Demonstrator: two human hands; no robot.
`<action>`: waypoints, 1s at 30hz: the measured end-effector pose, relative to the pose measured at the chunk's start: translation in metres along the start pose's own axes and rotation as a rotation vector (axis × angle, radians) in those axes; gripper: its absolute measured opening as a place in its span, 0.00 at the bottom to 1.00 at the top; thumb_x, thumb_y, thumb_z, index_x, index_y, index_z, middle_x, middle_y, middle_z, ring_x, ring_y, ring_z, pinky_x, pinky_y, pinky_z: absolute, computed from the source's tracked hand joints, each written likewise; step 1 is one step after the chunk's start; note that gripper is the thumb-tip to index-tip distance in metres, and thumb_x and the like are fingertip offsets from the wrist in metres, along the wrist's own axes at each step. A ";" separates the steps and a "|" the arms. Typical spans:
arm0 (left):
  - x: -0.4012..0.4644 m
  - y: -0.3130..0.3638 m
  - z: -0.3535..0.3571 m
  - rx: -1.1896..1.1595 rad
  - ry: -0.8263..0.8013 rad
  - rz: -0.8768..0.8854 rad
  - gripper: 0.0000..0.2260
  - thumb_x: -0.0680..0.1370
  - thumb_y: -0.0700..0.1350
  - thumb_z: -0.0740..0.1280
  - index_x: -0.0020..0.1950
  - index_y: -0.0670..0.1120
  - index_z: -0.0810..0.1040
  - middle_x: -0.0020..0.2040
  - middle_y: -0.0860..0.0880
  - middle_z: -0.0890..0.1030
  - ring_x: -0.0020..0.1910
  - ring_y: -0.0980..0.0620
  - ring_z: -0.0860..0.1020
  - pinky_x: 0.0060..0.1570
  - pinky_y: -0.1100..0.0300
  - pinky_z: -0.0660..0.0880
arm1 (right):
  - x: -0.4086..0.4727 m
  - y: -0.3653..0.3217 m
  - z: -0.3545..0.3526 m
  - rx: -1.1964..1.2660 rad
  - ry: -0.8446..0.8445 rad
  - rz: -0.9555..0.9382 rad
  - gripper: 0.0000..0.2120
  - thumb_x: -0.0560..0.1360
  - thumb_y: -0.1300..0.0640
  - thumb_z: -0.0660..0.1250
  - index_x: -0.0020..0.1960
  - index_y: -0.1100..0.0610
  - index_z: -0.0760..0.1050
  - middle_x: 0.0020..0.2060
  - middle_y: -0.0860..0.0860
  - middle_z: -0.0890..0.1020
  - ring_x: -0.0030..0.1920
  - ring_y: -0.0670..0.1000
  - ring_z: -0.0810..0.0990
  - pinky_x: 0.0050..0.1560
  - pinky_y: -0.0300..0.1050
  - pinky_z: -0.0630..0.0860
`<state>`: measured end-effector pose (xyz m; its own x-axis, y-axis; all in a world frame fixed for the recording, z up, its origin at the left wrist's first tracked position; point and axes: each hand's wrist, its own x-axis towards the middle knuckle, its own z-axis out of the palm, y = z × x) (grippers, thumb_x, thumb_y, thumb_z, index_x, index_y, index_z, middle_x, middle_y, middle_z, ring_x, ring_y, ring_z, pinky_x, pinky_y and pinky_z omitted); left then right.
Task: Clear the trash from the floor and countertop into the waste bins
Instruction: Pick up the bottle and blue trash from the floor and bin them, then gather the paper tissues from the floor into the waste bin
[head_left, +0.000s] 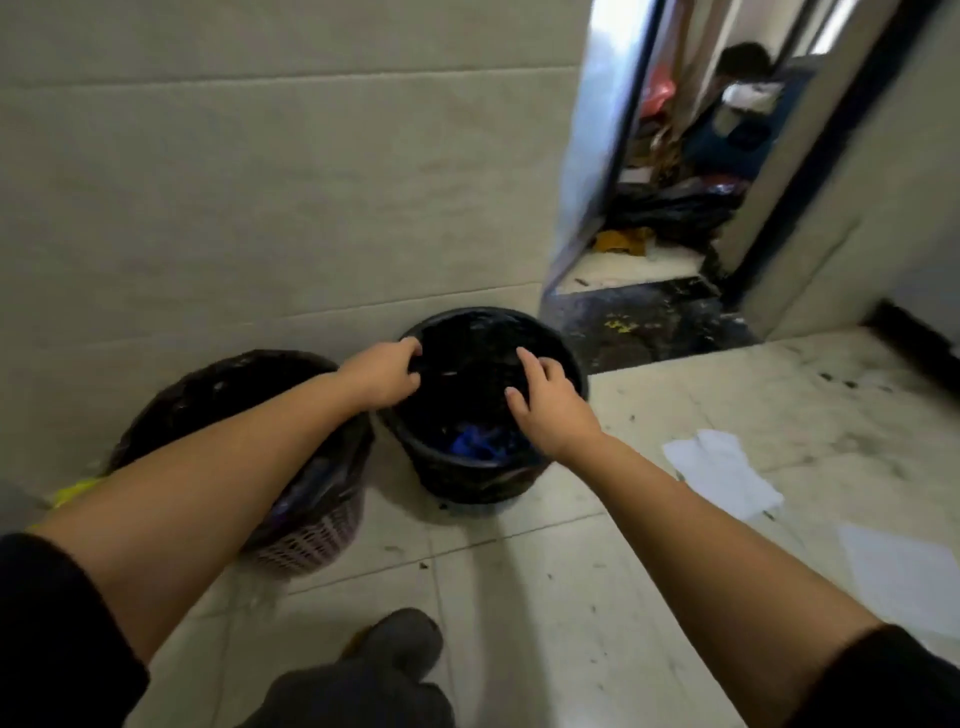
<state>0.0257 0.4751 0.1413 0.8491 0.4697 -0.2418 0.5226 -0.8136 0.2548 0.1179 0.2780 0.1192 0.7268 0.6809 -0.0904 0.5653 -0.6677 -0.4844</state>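
Two round waste bins stand on the tiled floor against the wall. The right bin (467, 478) is black with a black liner and has blue trash at its bottom. My left hand (387, 376) grips the liner at this bin's left rim. Over the right side of the bin's mouth hovers my right hand (548, 402), fingers spread, holding nothing. The left bin (311, 535) is a pinkish mesh basket with a dark liner, partly hidden by my left forearm. A white crumpled paper (722, 473) lies on the floor to the right, with another white sheet (898, 577) nearer me.
An open doorway (649, 312) at the back right leads to a cluttered room with black bags and a seated person. Something yellow (72, 491) shows left of the mesh bin. My grey-trousered knee (374, 675) is at the bottom. The floor tiles are speckled with dirt.
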 end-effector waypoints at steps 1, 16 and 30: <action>0.003 0.032 0.004 0.011 -0.008 0.059 0.20 0.77 0.45 0.62 0.68 0.43 0.67 0.62 0.39 0.78 0.60 0.41 0.76 0.57 0.51 0.73 | -0.016 0.025 -0.016 0.015 0.029 0.039 0.27 0.81 0.49 0.55 0.77 0.53 0.51 0.74 0.58 0.59 0.71 0.62 0.65 0.67 0.57 0.69; 0.003 0.390 0.172 0.474 -0.340 0.706 0.23 0.79 0.48 0.59 0.74 0.47 0.60 0.69 0.43 0.72 0.64 0.42 0.74 0.61 0.49 0.73 | -0.274 0.348 -0.077 0.167 0.074 0.793 0.25 0.81 0.53 0.54 0.76 0.51 0.52 0.70 0.61 0.64 0.60 0.61 0.76 0.58 0.53 0.74; 0.170 0.407 0.390 0.344 -0.362 0.514 0.31 0.77 0.52 0.62 0.77 0.55 0.50 0.77 0.43 0.51 0.76 0.41 0.54 0.67 0.42 0.64 | -0.179 0.440 0.083 0.159 -0.208 0.886 0.24 0.76 0.52 0.62 0.71 0.45 0.61 0.67 0.59 0.62 0.56 0.61 0.74 0.55 0.52 0.76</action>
<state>0.3529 0.0903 -0.1618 0.8715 -0.0970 -0.4808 -0.0416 -0.9913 0.1247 0.2044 -0.1123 -0.1503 0.7750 -0.0087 -0.6319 -0.2352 -0.9320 -0.2757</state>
